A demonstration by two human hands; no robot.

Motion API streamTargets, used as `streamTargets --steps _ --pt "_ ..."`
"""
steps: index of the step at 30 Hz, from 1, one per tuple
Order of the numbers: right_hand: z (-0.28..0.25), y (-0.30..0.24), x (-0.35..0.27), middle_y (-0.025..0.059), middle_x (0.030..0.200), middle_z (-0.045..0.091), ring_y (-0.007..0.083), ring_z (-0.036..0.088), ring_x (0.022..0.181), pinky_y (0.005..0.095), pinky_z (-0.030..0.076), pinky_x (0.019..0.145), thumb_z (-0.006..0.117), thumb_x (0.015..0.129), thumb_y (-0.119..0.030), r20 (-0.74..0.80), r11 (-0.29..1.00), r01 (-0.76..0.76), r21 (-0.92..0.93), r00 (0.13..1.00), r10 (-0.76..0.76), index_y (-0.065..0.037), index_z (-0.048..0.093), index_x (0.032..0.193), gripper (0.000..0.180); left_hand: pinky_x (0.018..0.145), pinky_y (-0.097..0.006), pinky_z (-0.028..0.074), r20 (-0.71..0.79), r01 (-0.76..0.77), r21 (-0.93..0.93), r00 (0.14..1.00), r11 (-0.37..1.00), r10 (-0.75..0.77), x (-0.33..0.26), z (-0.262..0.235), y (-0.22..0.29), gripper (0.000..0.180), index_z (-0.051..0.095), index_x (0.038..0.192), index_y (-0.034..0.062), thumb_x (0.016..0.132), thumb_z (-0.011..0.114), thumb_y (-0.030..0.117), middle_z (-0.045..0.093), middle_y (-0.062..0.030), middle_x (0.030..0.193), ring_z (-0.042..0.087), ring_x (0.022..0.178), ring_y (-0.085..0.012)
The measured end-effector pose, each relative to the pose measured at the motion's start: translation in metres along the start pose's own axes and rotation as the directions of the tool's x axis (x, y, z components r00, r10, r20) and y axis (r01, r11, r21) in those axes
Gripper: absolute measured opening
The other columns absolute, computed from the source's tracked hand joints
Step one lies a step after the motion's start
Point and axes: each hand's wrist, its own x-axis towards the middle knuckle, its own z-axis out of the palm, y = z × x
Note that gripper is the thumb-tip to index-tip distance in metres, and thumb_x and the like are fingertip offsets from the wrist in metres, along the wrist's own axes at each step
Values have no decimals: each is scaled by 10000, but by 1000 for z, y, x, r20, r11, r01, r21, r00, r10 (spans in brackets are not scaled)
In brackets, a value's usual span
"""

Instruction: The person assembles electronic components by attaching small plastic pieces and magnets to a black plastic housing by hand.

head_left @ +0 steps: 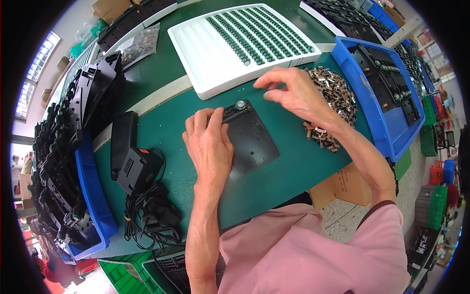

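Observation:
A flat black plastic housing lies on the green work surface in front of me. At its top end sits a small round part with a silvery face and green rim. My left hand has its curled fingers on the housing's upper left edge, hiding that corner. Beyond the housing and to its right, my right hand hovers with thumb and forefinger a little apart; I see nothing between them. It is near a white foam tray with rows of similar round green parts, and a heap of small brown and metal pieces.
At right, a blue bin holds black housings. Another blue bin at left is piled with black plastic parts. Nearer me are a black device and coiled cables. A clear bag of parts lies far left.

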Motion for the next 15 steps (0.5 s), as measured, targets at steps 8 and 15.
streamTargets --steps 8,15 --pt "-53 22 -16 113 920 693 285 665 854 390 515 782 642 797 -5 -120 848 -68 -525 993 5 -6 697 965 177 837 -414 438 -7 -9 -12 1000 1000 9 1 -1 1 314 678 1096 36 785 662 -8 608 -79 1052 547 1018 -293" --pt "-44 38 -14 103 915 626 303 613 941 438 497 795 710 795 -88 -12 754 4 -657 1000 -16 -44 693 960 171 838 -399 431 -1 -11 2 1000 1000 11 1 1 3 324 677 1106 37 784 671 -3 607 -64 1053 544 1019 -283"
